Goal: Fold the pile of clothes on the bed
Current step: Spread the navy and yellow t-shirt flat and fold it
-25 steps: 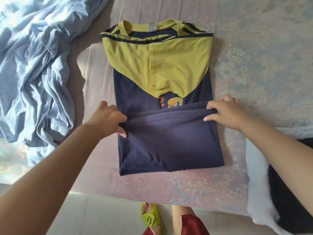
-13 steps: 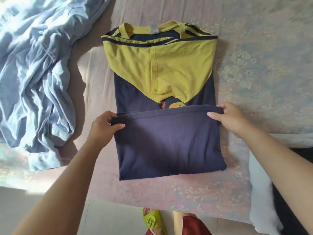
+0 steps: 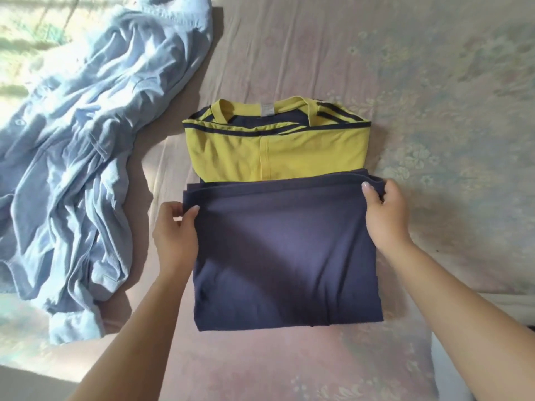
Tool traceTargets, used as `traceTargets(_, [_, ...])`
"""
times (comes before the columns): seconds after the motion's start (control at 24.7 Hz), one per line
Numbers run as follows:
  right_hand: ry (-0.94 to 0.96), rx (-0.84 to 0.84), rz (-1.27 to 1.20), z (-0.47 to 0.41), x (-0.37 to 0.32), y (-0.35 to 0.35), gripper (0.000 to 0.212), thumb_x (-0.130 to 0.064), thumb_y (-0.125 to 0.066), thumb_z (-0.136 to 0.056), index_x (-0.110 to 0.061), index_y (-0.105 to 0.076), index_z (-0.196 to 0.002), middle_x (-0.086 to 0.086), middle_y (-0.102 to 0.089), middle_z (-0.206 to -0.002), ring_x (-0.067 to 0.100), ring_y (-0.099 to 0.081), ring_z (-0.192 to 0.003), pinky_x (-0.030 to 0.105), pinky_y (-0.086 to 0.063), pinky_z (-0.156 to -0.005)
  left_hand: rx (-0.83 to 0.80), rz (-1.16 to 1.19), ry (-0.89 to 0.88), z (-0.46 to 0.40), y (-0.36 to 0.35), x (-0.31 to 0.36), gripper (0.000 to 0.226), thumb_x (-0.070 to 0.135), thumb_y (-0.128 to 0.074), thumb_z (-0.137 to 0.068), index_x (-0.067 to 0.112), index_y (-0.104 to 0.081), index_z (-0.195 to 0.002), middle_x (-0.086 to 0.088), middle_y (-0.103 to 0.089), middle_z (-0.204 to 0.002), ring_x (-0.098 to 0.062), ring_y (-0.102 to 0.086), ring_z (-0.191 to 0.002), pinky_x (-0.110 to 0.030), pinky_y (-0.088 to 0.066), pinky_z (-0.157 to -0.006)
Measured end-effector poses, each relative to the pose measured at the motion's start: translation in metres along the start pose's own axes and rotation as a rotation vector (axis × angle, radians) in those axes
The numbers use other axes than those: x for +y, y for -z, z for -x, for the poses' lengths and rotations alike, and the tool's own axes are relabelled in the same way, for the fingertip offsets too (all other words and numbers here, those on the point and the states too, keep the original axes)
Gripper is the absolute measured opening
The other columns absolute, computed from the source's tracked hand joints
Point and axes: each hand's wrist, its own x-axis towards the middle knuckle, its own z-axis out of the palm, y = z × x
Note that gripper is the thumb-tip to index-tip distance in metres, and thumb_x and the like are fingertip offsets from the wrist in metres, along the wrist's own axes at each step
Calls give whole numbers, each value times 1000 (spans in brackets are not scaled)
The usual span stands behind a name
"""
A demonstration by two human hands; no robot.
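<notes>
A navy and yellow T-shirt (image 3: 278, 157) lies flat on the pink bed sheet (image 3: 289, 53), its yellow sleeves folded in across the chest. Its navy lower half (image 3: 283, 256) is folded upward and covers the print. My left hand (image 3: 176, 230) pinches the left corner of that folded edge. My right hand (image 3: 382, 218) grips the right corner, thumb on top of the fabric. The folded edge sits just below the middle of the yellow part.
A crumpled light blue garment (image 3: 81, 157) lies spread over the left side of the bed. White fabric (image 3: 492, 302) shows at the right edge. The bed's near edge runs along the bottom left.
Both hands have carried the navy hem further up the shirt, hiding the print and the lower yellow area. The view has shifted so the shirt sits lower in frame.
</notes>
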Motion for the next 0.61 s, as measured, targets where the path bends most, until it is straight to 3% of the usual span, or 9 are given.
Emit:
traceTargets(0.12, [96, 112, -31, -52, -45, -14, 29, -25, -54, -95, -15, -39, -72, -5, -36, -64, 11, -34, -60, 19, -29, -52, 91, 93, -124, -49, -15, 52, 16, 28, -62, -88, 19, -49, -85, 16, -50, -76, 0, -45, -68, -1, -31, -62])
traceTargets(0.2, [121, 182, -63, -90, -67, -31, 19, -24, -54, -94, -17, -45, -79, -8, -42, -70, 13, -41, -70, 20, -30, -60, 99, 82, -165, -90, -25, 74, 16, 33, -60, -88, 21, -50, -85, 18, -49, -72, 2, -47, -63, -4, -33, -60])
traceTargets(0.24, [93, 193, -77, -106, -70, -40, 12, -25, -53, -94, -16, -49, -89, -8, -44, -74, 13, -44, -75, 17, -31, -62, 57, 81, -168, -107, -34, 77, 17, 34, -58, -89, 20, -50, -84, 16, -49, -70, 2, -46, -58, -5, -34, -57])
traceTargets(0.32, [-56, 143, -44, -126, -62, -56, 22, -32, -52, -95, -11, -50, -103, -5, -48, -85, 15, -47, -82, 17, -32, -67, -88, 68, -111, -126, -52, 71, 33, 37, -52, -94, 17, -43, -69, 12, -39, -56, 0, -35, -44, -12, -28, -44])
traceTargets(0.41, [-170, 80, 96, -132, -48, -64, 24, -37, -49, -95, -13, -47, -95, 3, -50, -90, 20, -49, -84, 26, -36, -73, -155, 61, -47, -130, -65, 64, 46, 37, -50, -94, 17, -32, -57, 10, -28, -45, -5, -25, -40, -21, -20, -41])
traceTargets(0.53, [-11, 192, 105, -132, -49, -69, 28, -30, -44, -98, -18, -36, -74, -5, -43, -69, 15, -41, -63, 26, -24, -60, -27, 66, -146, -142, -69, 72, 25, 30, -52, -93, 16, -48, -73, 13, -43, -58, -4, -38, -57, -15, -30, -54])
traceTargets(0.61, [91, 262, 111, -133, -58, -70, 26, -30, -41, -100, -15, -37, -79, -7, -38, -65, 14, -35, -57, 26, -20, -56, 31, 52, -211, -149, -69, 74, 12, 26, -50, -94, 16, -52, -87, 11, -52, -73, -4, -45, -72, -9, -32, -61])
